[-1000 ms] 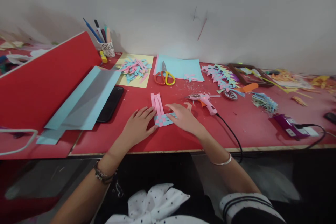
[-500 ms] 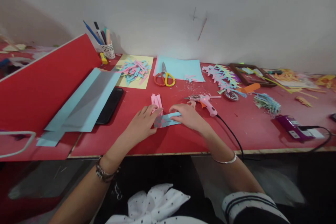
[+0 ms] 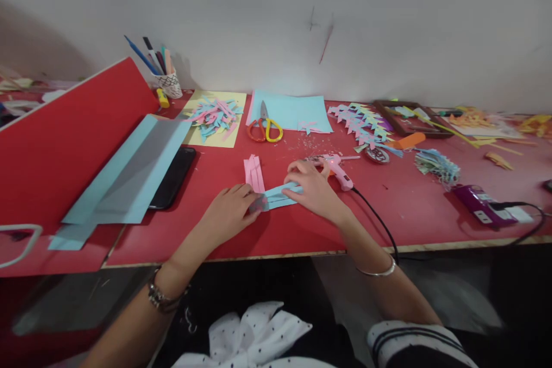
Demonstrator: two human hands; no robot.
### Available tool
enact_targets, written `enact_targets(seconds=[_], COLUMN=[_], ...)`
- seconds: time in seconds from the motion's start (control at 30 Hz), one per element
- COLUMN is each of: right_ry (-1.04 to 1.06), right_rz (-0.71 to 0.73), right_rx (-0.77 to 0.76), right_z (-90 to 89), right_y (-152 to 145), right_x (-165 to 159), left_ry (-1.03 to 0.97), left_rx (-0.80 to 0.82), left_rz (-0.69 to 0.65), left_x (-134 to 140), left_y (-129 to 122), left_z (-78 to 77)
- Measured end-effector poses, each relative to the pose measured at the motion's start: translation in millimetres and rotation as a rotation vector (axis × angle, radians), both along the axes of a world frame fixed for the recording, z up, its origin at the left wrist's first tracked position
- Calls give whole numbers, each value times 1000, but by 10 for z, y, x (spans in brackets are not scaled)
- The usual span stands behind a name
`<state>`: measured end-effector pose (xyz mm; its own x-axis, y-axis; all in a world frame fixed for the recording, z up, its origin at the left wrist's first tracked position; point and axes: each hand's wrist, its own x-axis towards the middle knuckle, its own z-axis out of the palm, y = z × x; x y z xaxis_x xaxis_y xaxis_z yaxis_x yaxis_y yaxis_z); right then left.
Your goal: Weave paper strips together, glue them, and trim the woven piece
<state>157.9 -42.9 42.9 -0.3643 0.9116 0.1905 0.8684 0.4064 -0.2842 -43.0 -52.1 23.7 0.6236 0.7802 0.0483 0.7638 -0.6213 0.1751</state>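
A light blue paper strip [image 3: 278, 197] with cut or fold lines along it lies across the red table, stretched between my hands. Its left end, darker where shadow falls, is gripped by the curled fingers of my left hand [image 3: 228, 211]. My right hand [image 3: 314, 191] holds the other end, thumb and fingers bent over the paper. Just behind the strip lie pink paper strips [image 3: 254, 172], their near ends by my left fingertips. A pink glue gun [image 3: 340, 173] rests right behind my right hand, partly hidden by it.
Scissors [image 3: 264, 126] lie on blue sheets [image 3: 293, 106]. Cut paper bits [image 3: 218, 118] are heaped on a yellow sheet [image 3: 194, 135]. Leftward are a black phone [image 3: 175, 179], long blue paper [image 3: 107, 184] and a red board [image 3: 81, 126]. A purple power box [image 3: 483, 207] sits at right.
My right hand has shifted a little right, toward the glue gun, and more of the blue strip shows between my hands. The whole view has moved slightly.
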Motion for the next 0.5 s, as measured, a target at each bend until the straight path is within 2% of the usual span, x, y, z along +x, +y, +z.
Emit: enact_targets(seconds=[0.1, 0.2, 0.33, 0.4, 0.43, 0.5], right_ry=[135, 208, 297, 328, 310, 169], right_rz=[50, 140, 188, 94, 0, -302], right_rx=[-100, -161, -168, -87, -35, 117], right_z=[99, 185, 219, 195, 173, 117], right_y=[17, 58, 97, 90, 77, 35], right_x=[-77, -232, -263, -117, -13, 214], left_ry=[-90, -167, -105, -103, -123, -187], left_rx=[14, 26, -54, -77, -78, -70], left_rz=[47, 151, 264, 265, 256, 243], left_x=[54, 164, 242, 220, 198, 146], left_y=[27, 79, 120, 122, 120, 118], left_z=[37, 48, 16, -15, -31, -57])
